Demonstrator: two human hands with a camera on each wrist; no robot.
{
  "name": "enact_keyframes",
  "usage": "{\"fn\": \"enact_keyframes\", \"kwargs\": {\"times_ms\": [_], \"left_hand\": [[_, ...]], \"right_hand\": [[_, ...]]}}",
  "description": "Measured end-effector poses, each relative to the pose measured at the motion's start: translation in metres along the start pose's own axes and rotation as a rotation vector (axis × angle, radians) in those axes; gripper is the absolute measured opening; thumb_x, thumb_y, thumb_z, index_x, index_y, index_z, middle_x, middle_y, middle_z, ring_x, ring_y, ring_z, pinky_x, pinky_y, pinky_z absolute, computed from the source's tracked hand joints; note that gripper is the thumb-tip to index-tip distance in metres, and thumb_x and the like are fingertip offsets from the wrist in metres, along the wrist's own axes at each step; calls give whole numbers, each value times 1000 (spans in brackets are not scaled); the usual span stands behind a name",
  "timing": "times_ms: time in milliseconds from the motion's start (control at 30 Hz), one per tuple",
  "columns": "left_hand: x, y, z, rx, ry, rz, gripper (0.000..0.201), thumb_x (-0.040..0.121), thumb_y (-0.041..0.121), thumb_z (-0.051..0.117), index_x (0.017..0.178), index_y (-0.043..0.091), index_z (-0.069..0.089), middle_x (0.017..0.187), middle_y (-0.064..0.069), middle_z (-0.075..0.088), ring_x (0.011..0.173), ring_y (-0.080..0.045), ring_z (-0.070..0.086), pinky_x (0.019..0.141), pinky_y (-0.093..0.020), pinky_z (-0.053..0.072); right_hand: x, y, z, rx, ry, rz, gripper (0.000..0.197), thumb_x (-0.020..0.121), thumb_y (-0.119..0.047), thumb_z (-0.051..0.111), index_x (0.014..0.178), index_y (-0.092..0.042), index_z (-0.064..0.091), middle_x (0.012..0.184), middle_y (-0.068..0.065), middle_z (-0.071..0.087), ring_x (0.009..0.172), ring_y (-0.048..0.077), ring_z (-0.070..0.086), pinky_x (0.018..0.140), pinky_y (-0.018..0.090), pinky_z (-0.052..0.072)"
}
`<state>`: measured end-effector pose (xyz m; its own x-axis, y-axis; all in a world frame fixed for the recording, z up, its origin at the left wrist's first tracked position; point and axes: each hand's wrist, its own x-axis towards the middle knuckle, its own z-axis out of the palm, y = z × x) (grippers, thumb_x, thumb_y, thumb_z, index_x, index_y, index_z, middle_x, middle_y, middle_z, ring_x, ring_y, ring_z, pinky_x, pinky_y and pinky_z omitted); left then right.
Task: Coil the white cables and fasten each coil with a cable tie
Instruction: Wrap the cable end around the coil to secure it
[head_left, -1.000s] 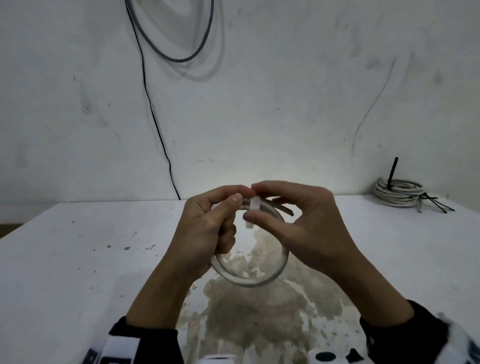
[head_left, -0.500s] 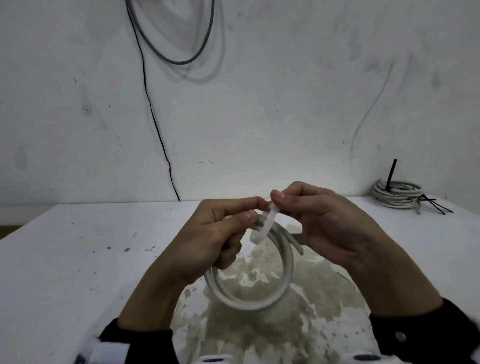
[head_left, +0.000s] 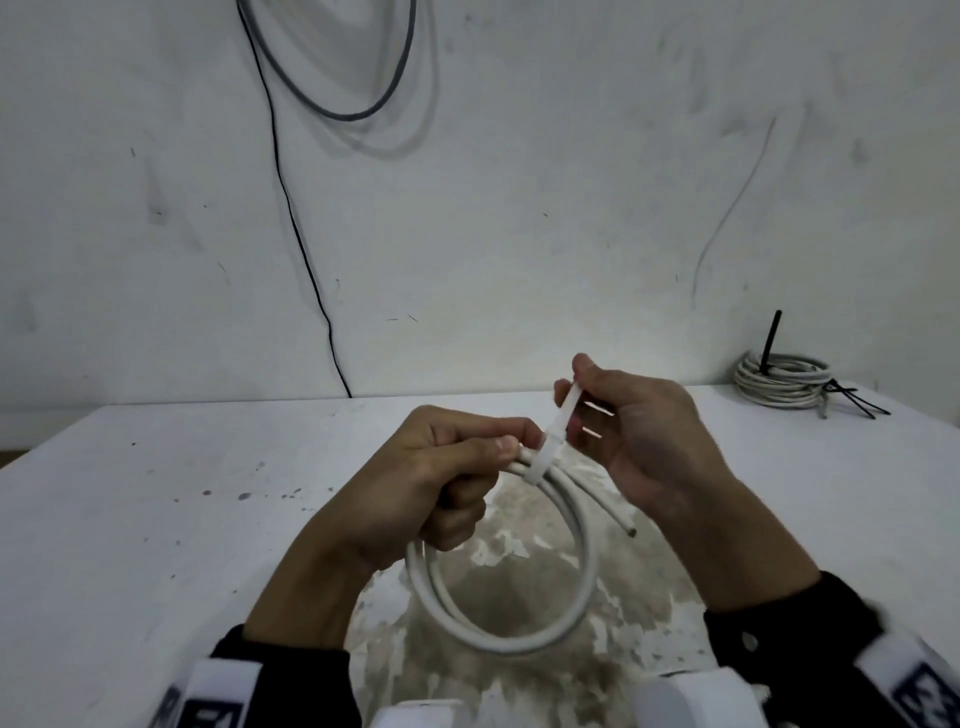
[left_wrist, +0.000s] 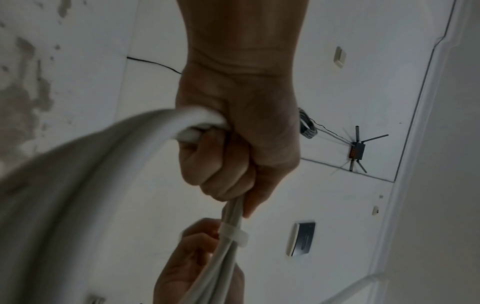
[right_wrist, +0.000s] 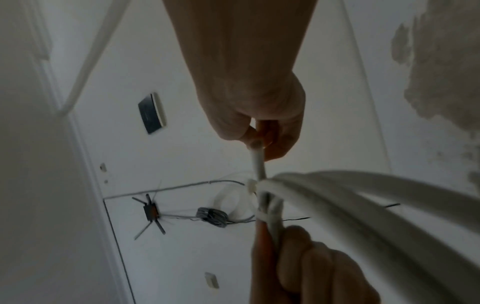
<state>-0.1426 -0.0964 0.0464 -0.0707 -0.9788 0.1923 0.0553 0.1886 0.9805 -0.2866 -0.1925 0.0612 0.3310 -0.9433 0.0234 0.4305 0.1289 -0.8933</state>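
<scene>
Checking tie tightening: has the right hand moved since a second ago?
Yes. The right hand has pulled the cable tie tail rightward, toward the tied coil by the wall.

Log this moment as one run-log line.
step: tightening tie | left hand: grips white cable coil | right hand: pinches cable tie tail, tie looped round coil | finished coil: back right on table

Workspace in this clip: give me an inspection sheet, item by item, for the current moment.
Surface: white table, stained patch under the hands, dark specks at left.
Job's things: white cable coil held above the table; white cable tie looped around its strands.
Clutter: tied cable bundle at the far right corner.
Grippers: left hand grips the coil beside the tie; right hand pinches the tie's tail.
Cables: black wire hanging down the wall.
Surroundings: scuffed white wall.
</scene>
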Motion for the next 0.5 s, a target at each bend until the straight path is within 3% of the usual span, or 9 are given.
{"fn": "enact_keyframes", "kwargs": {"times_ms": [100, 233, 367, 500], "left_hand": [[2, -1, -2, -35, 84, 13, 21, 82, 17, 55, 88, 6, 71, 43, 8, 21, 31, -4, 14, 37, -11, 15], [3, -2, -4, -78, 166, 18, 25, 86, 15, 48, 91, 6, 70, 41, 9, 21, 31, -3, 14, 36, -11, 14], [3, -3, 0, -65, 145, -33, 30, 92, 9, 43, 107, 15, 69, 43, 9, 21, 31, -3, 15, 37, -11, 15], [2, 0, 6, 20, 102, -7, 30, 94, 7, 42, 104, 10, 70, 44, 9, 21, 32, -3, 15, 37, -12, 15]], "right_hand": [[-3, 4, 4, -78, -89, 44, 26, 87, -27, 61, 72, -6, 60, 62, 3, 62, 54, 12, 63, 51, 26, 52], [-9, 0, 6, -58, -292, 88, 23, 70, -28, 65, 74, -5, 67, 65, 6, 62, 58, 14, 57, 54, 20, 54], [-10, 2, 5, -163, -235, -30, 18, 73, -19, 67, 75, -2, 70, 56, 3, 60, 54, 10, 53, 52, 17, 50], [-6, 2, 2, -187, -117, -56, 19, 84, -8, 63, 67, -2, 70, 56, 4, 60, 50, 10, 52, 50, 20, 46]]}}
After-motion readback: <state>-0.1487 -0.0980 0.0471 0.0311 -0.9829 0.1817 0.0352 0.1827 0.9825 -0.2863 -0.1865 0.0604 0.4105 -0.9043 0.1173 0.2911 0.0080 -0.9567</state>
